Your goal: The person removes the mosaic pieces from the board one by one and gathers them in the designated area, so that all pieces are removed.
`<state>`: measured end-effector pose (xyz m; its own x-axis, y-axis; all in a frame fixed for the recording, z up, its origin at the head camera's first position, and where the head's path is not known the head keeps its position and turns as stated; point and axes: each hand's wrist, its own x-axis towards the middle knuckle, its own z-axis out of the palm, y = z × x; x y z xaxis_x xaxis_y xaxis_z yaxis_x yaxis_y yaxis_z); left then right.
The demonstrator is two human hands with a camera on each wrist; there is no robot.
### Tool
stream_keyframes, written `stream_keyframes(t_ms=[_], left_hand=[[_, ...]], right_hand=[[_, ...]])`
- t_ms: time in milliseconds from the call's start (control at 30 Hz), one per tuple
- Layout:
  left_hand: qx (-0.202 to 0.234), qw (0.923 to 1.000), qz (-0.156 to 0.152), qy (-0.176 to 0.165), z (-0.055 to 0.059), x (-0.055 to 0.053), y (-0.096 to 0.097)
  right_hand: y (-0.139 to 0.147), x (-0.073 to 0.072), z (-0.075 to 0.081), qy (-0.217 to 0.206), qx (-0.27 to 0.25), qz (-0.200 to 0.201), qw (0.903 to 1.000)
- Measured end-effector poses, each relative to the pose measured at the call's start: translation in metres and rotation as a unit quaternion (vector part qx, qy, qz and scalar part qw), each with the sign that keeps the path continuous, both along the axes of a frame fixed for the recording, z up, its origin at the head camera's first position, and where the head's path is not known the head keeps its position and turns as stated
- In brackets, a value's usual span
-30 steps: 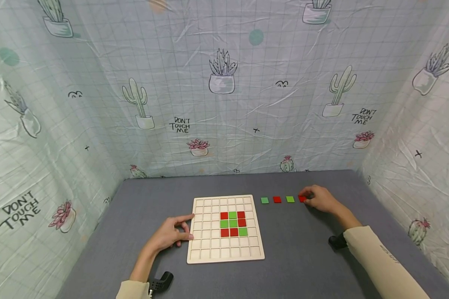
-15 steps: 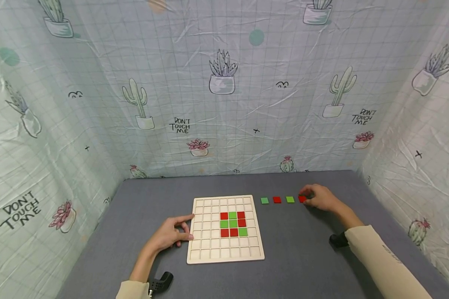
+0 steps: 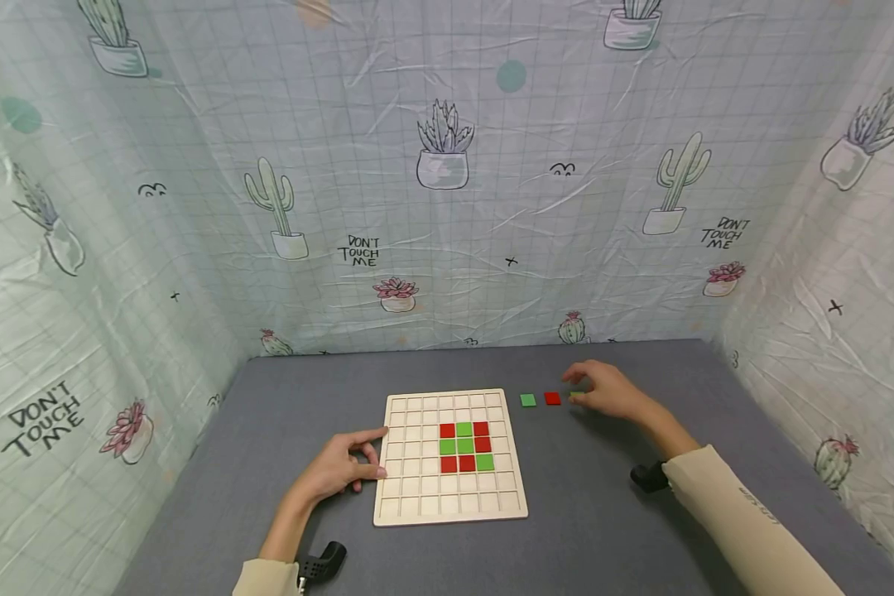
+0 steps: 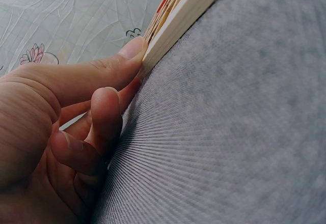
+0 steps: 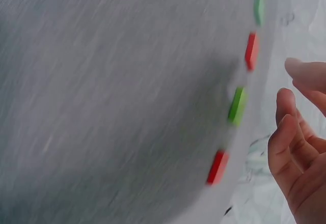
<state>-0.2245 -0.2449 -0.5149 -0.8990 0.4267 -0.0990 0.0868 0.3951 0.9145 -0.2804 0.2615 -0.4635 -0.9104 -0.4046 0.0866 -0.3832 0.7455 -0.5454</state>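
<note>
A pale wooden grid board (image 3: 410, 488) lies flat on the table, with a block of red and green square tiles in its cells. My left hand (image 3: 335, 468) touches the board's left edge, index finger and thumb stretched apart along it, the other fingers bent. To the board's right, my right hand (image 3: 607, 391) is above a row of loose tiles, fingers spread and holding nothing. In the head view it overlaps the lime-green tile (image 5: 237, 105) and hides the end red tile (image 5: 217, 167). Nearer the board lie another red tile (image 3: 553, 398) and a green tile (image 3: 527, 400).
A dark grey cloth covers the table (image 3: 305, 381). Fabric curtains with cactus prints (image 3: 444, 273) stand at the back and both sides. Black wrist devices (image 3: 324, 563) sit below both hands.
My right hand has moved left from the end red tile to above the lime-green one, leaving the red tile on the table. My left hand and the board stay in place.
</note>
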Motion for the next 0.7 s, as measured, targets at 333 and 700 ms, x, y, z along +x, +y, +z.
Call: stream_keyframes(t_ms=[333,700], left_hand=[[0.0,1.0,-0.004,-0.001,0.0,-0.001,0.0],[-0.007,1.0,-0.002,0.006,0.0,0.0,0.0]], right_hand=[[-0.045,0.0,0.006,0.027,-0.016,0.051,0.9982],[-0.093,-0.005,0.005,0.007,-0.007,0.074,0.9972]])
